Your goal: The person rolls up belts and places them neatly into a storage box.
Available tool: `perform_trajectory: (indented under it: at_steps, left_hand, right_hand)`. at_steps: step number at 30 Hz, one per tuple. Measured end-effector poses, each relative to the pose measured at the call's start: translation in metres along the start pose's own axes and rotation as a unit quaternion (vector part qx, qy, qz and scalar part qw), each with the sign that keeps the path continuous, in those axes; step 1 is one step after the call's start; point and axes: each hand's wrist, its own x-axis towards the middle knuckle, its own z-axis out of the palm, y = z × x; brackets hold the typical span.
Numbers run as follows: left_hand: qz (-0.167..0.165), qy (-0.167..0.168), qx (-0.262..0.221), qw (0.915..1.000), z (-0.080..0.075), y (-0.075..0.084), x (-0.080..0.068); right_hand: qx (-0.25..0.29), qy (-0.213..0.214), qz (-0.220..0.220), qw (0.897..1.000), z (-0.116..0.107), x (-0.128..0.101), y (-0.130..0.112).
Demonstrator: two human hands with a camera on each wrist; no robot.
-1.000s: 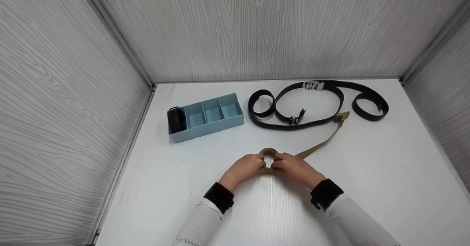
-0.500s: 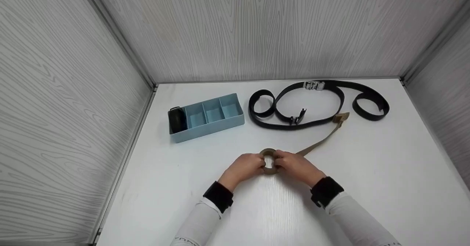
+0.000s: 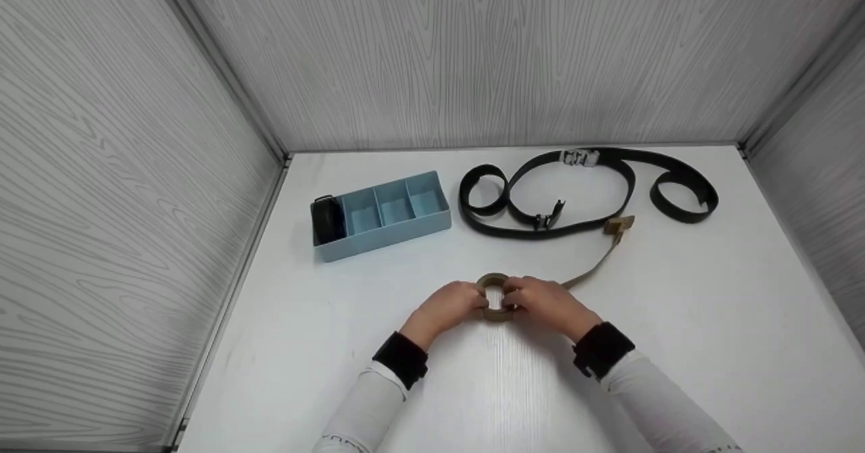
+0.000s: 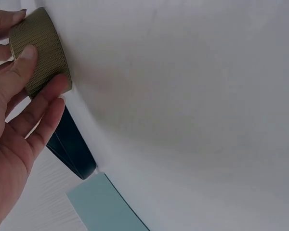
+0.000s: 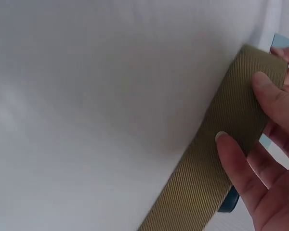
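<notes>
A khaki webbing belt (image 3: 499, 315) is wound into an upright-walled ring on the white table, between both hands. My left hand (image 3: 449, 310) grips the ring's left side, thumb on the ribbed outer face of the belt (image 4: 41, 53) in the left wrist view. On the right side, my right hand (image 3: 551, 306) pinches the coil with fingertips inside the ring. In the right wrist view its thumb and a finger press the flat webbing (image 5: 188, 183). The unwound tail runs back right to a brass-coloured buckle (image 3: 618, 225).
A blue tray (image 3: 385, 238) with compartments stands at the back left, a rolled black belt (image 3: 328, 220) in its leftmost compartment. Behind the hands lie black belts (image 3: 534, 234) with a silver buckle (image 3: 579, 158) and loosely curled ends. Grey wood-patterned walls (image 3: 446, 61) enclose the table.
The brass-coloured buckle has slid left and nearer to the hands, and the unwound tail has become shorter. Both hands stay at the coil, with the right fingers shifting slightly.
</notes>
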Motion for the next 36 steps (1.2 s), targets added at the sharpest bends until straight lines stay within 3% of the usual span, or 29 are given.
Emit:
perform_trajectory:
  at_steps: [5,10,13,19,28,36]
  left_hand:
    - [-0.031,0.007,0.079,0.9964,0.001,0.002,0.001]
    - [-0.023,0.005,0.095,0.9952,0.003,0.010,0.000]
    - [-0.009,0.003,0.092,0.9957,0.002,0.011,0.000]
    - [-0.008,-0.007,0.032,0.9994,0.001,0.009,-0.002]
    - [-0.024,0.001,0.070,0.9972,0.007,0.018,-0.003]
    - [-0.026,0.003,0.020,0.9995,0.005,0.011,-0.003]
  right_hand:
    - [-0.014,0.044,-0.017,0.999,0.008,0.000,0.002]
    - [-0.039,0.068,-0.035,0.996,0.015,0.000,-0.002]
    - [-0.034,0.055,-0.034,0.997,0.015,-0.002,-0.002]
    - [0.003,0.020,-0.010,1.000,0.007,-0.006,0.003]
    - [0.013,0.032,-0.009,0.999,0.012,-0.004,0.000]
    - [0.015,0.031,0.032,0.999,0.008,-0.009,0.003]
